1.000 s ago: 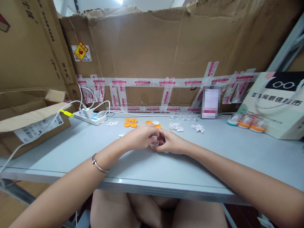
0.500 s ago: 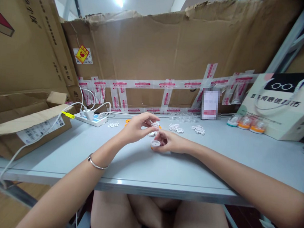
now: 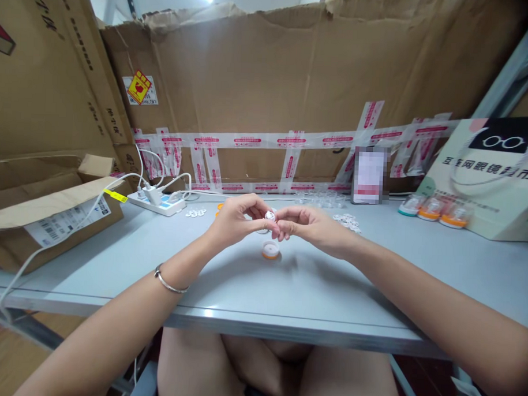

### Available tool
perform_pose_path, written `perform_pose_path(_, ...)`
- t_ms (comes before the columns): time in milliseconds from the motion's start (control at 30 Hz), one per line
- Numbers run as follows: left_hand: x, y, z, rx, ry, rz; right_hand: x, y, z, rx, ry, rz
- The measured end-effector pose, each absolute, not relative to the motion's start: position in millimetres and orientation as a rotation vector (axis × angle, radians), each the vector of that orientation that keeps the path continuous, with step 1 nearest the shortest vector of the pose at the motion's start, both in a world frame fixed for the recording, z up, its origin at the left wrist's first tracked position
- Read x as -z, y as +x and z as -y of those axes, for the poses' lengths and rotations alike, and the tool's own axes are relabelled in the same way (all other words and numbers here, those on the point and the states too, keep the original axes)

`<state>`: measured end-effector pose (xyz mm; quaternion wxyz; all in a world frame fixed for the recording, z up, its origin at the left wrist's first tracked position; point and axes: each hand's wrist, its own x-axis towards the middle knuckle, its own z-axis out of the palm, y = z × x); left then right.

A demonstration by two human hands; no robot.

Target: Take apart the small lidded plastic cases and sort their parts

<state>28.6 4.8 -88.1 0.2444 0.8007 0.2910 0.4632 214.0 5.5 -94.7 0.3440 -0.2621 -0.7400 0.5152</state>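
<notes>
My left hand [image 3: 237,219] and my right hand [image 3: 311,225] meet fingertip to fingertip a little above the grey table [image 3: 166,264]. Between them they pinch a small white plastic piece [image 3: 270,215]. Both hands have their fingers closed on it. Just below the hands an orange cap with a clear top [image 3: 270,249] sits alone on the table, touched by neither hand. A metal bangle [image 3: 168,282] circles my left wrist. Small white pieces [image 3: 348,222] lie in a loose pile behind my right hand.
A white power strip [image 3: 156,202] with cables lies at the back left beside an open cardboard box [image 3: 51,213]. Taped cardboard walls stand behind. A paper bag [image 3: 494,177] and three capped cases [image 3: 432,208] sit at the back right.
My right hand let go of the orange cap, which now rests on the table, and rose to meet my left hand at the small white piece. The camera view shifted slightly.
</notes>
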Motion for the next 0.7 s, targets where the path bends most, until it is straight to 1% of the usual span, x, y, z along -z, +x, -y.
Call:
perform_pose_path(133,87.6,31.0,-3.3,-1.348,2.237,-0.725,102.6,206.2,-4.9,-1.464,-0.642,1.724)
perform_pose_path(267,86.2,31.7,-3.6,-1.271,2.198,-0.680,104.2,204.8,-6.2,-1.575,-0.655,1.594)
perform_pose_path(467,85.8,30.5,-4.0,-1.165,2.026,-0.577,98.0,206.0,-4.3,-1.612,-0.680,1.546)
perform_pose_path(567,85.8,31.8,-3.2,-1.222,2.037,-0.613,98.5,206.6,-5.5,-1.520,-0.701,1.567)
perform_pose_path(700,87.9,34.1,-3.3,-1.330,2.118,-0.696,98.2,207.1,-4.1,-1.143,-0.824,1.623)
